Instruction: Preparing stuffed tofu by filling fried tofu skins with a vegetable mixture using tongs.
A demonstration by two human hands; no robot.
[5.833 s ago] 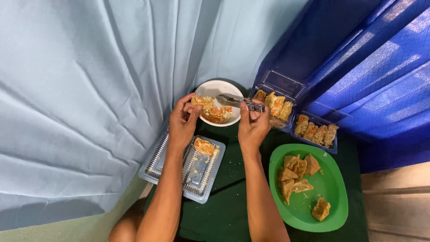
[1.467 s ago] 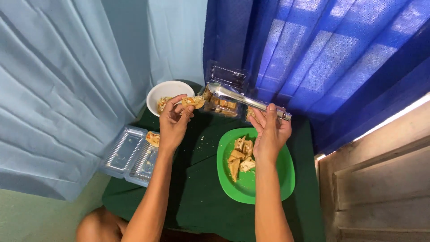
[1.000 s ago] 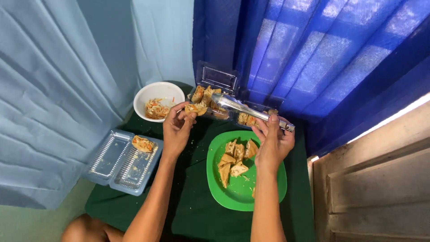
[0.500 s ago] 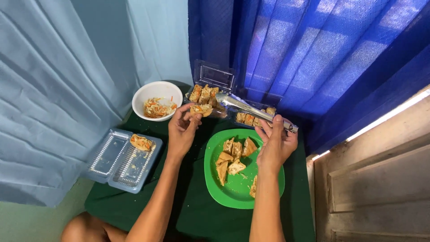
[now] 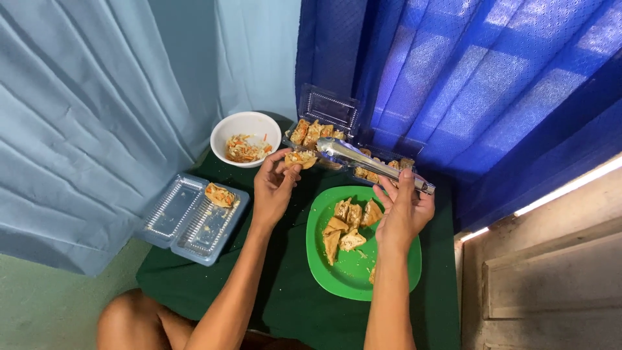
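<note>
Green plate (image 5: 395, 272): nearest on the dark green surface (image 5: 285, 311); several unfilled fried pieces left.
Right hand (image 5: 405, 210): closed around metal tongs (image 5: 372, 165), tips toward the left hand.
Left hand (image 5: 275, 188): pinching one filled piece (image 5: 301, 159) above the surface.
Open clear box (image 5: 194, 217): one finished piece inside; most slots unfilled.
White bowl (image 5: 246, 136): shredded filling remains.
Far clear trays (image 5: 324, 126): more pieces, by the blue curtain.

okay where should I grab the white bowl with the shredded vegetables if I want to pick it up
Take the white bowl by its near-left rim, thumb over the edge and fingers under the sloping wall. That side faces bare green tablecloth. The right side is crowded: the left hand holds a filled piece there, and a clear container sits close. It stands upright, so probably lift it level.
</note>
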